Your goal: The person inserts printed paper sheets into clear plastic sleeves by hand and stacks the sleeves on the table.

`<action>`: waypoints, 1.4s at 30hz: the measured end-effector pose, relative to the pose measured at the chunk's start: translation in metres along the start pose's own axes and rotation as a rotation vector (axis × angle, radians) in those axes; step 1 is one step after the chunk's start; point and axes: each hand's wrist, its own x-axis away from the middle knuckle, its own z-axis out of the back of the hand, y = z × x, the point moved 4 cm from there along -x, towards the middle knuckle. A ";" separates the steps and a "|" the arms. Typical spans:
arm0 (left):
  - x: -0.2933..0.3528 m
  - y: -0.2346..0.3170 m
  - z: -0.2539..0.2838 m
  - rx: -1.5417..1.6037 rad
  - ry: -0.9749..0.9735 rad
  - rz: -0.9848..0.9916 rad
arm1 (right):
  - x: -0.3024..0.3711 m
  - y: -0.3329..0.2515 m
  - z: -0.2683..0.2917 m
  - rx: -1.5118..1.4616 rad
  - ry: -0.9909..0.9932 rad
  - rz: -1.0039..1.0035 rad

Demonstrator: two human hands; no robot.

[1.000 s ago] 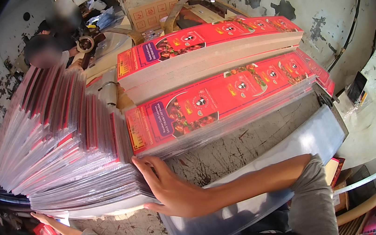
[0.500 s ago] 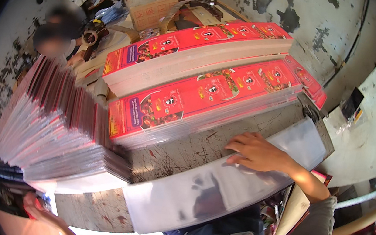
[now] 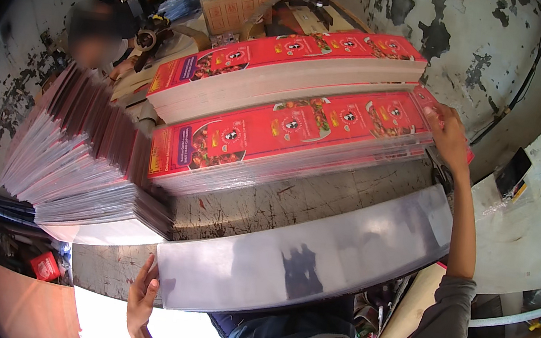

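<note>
My right hand (image 3: pixel 449 135) is at the right end of the front stack of long red printed sheets (image 3: pixel 266 124), its bent fingers closed over the end of the sheets. How much they grip is partly hidden. A long clear plastic sleeve pile (image 3: pixel 370 239) lies along the near table edge, glossy with reflections. At its left end my left hand (image 3: pixel 143 294) has its fingers stretched upward, the fingertips beside or touching the plastic edge. Left of the sheets rises a fanned pile of red sheets in clear sleeves (image 3: pixel 81 169).
Behind the front stack stands a second tall stack of red printed sheets (image 3: pixel 282 72). A co-worker (image 3: pixel 94 36) is at the far left near a machine (image 3: pixel 146 39). The scratched metal table (image 3: pixel 246 200) shows between stacks and plastic. A small red packet (image 3: pixel 46 266) sits lower left.
My right hand has left the plastic sleeves and reached up to the red sheets' right end. My left hand has come from the lower left to the sleeves' left end.
</note>
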 end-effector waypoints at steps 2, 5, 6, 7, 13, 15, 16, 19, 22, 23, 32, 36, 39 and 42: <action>-0.002 -0.004 0.001 0.052 -0.028 0.002 | -0.012 0.012 0.004 0.001 -0.197 -0.127; -0.004 -0.011 0.003 0.255 -0.024 0.020 | -0.019 0.051 -0.018 -0.026 -0.447 -0.333; -0.005 -0.016 0.003 0.294 -0.004 0.012 | -0.020 0.067 -0.030 -0.049 -0.495 -0.415; -0.005 -0.020 0.002 0.336 0.014 0.005 | -0.023 0.080 -0.040 -0.047 -0.492 -0.417; -0.006 -0.018 0.003 0.322 0.033 -0.044 | -0.029 0.057 -0.043 -0.132 -0.378 -0.418; -0.007 -0.020 0.003 0.332 0.023 -0.047 | -0.032 0.050 -0.035 -0.123 -0.405 -0.457; -0.008 -0.021 0.002 0.344 0.010 -0.055 | -0.035 0.059 -0.033 -0.121 -0.402 -0.455; -0.008 -0.022 0.003 0.342 0.002 -0.054 | -0.034 0.068 -0.041 -0.554 -0.508 -0.550; -0.009 -0.017 0.009 0.291 -0.035 -0.012 | -0.018 0.059 -0.036 -0.823 -0.423 -0.533; -0.009 -0.014 0.012 0.247 -0.070 0.025 | -0.016 0.064 -0.039 -0.786 -0.479 -0.564; -0.045 0.092 -0.027 -0.203 0.036 -0.393 | 0.002 0.075 -0.032 -0.864 -0.374 -0.426; -0.076 0.110 -0.052 -0.370 0.141 -0.471 | 0.001 0.071 -0.014 -0.997 -0.289 -0.289; -0.093 0.106 -0.054 -0.523 0.271 -0.555 | -0.008 0.092 -0.006 -1.013 -0.276 -0.152; -0.096 0.114 -0.060 -0.612 0.277 -0.633 | -0.001 0.137 0.000 -0.958 -0.301 -0.083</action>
